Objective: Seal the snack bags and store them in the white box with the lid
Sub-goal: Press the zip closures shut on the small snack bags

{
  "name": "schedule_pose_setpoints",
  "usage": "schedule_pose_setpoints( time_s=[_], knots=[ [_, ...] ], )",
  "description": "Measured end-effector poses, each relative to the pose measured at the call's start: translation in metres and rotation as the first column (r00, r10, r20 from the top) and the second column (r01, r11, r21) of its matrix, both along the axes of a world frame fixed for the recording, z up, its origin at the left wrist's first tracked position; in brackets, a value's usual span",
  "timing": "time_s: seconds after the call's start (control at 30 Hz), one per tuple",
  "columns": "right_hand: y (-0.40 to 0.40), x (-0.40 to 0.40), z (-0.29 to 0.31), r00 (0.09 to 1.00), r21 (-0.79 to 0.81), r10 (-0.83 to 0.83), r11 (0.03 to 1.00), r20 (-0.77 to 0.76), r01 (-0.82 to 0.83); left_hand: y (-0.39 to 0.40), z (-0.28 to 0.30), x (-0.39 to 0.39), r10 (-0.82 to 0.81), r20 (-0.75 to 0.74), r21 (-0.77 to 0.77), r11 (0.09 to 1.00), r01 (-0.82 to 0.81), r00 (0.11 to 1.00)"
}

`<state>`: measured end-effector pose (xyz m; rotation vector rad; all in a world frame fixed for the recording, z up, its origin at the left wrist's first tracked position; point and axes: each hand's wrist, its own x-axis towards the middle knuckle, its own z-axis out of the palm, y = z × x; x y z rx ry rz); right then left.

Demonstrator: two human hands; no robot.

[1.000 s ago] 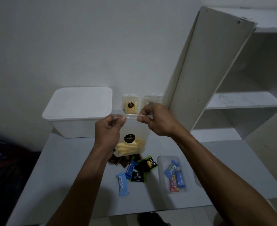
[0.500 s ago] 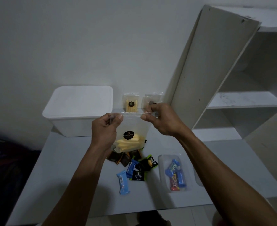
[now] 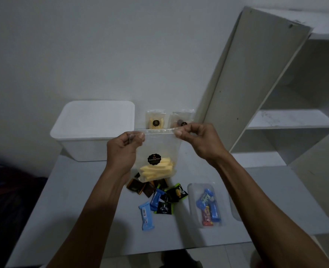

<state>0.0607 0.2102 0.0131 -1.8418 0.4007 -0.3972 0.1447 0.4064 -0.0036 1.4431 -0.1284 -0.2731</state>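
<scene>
The snack bag (image 3: 159,151) hangs in the air above the worktop (image 3: 82,200), held up by both hands. It is a clear bag that stands up straight, with its long side going up and down. Its open top edge runs flat from left to right, and its bottom points down at the worktop. Yellow sticks lie in the bottom of the bag, under a round black sticker.

The left hand (image 3: 122,151) pinches the top left corner of the bag between thumb and fingers. The right hand (image 3: 198,140) pinches the top right corner the same way. Each grip is closed tight on the bag's top strip, and the strip is pulled straight between them.

The white box (image 3: 94,130) sits on the worktop at the back left, and its lid is on. Two more small bags (image 3: 155,119) stand by the wall, just behind the held bag.

Under the held bag, little wrapped sweets (image 3: 159,198) lie in a loose pile on the worktop. To the right of them is a clear tub (image 3: 204,204) with a few blue and red wrapped sweets inside. A white shelf unit (image 3: 287,120) stands on the right.
</scene>
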Motion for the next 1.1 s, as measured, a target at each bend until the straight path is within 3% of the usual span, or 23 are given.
schedule_pose_setpoints(
  time_s=[0.13, 0.33, 0.5, 0.67, 0.9, 1.0, 1.1],
  knots=[
    [0.003, -0.004, 0.0, 0.998, -0.069, -0.038, 0.997, 0.058, 0.042, 0.001, 0.0, 0.0, 0.032, -0.023, -0.033, 0.999, -0.032, 0.999],
    [0.002, -0.008, 0.006, 0.999, -0.033, -0.006, 0.999, 0.046, 0.008, 0.005, 0.0, 0.004, 0.093, 0.01, -0.054, 0.994, -0.093, 0.996],
    [0.007, -0.011, 0.0, 0.993, -0.043, -0.086, 0.995, 0.086, 0.089, 0.004, 0.0, 0.001, 0.055, 0.028, -0.021, 0.998, -0.055, 0.998],
    [0.007, -0.015, 0.007, 0.998, 0.102, 0.041, 0.994, -0.054, -0.036, 0.006, 0.002, 0.004, 0.033, 0.075, -0.005, 0.999, -0.033, 0.997],
    [0.02, -0.003, 0.016, 0.964, -0.095, 0.217, 0.968, -0.154, -0.233, -0.009, -0.004, -0.007, -0.091, 0.173, 0.102, 0.992, 0.074, 0.981],
    [0.026, 0.0, 0.011, 0.976, -0.098, 0.182, 0.976, -0.12, -0.194, -0.013, -0.007, -0.009, -0.027, 0.175, 0.125, 0.992, 0.005, 0.984],
    [0.032, 0.001, 0.0, 0.997, -0.109, 0.056, 0.992, -0.058, -0.062, -0.018, -0.01, -0.017, 0.15, 0.198, 0.21, 0.959, -0.191, 0.969]
  ],
)
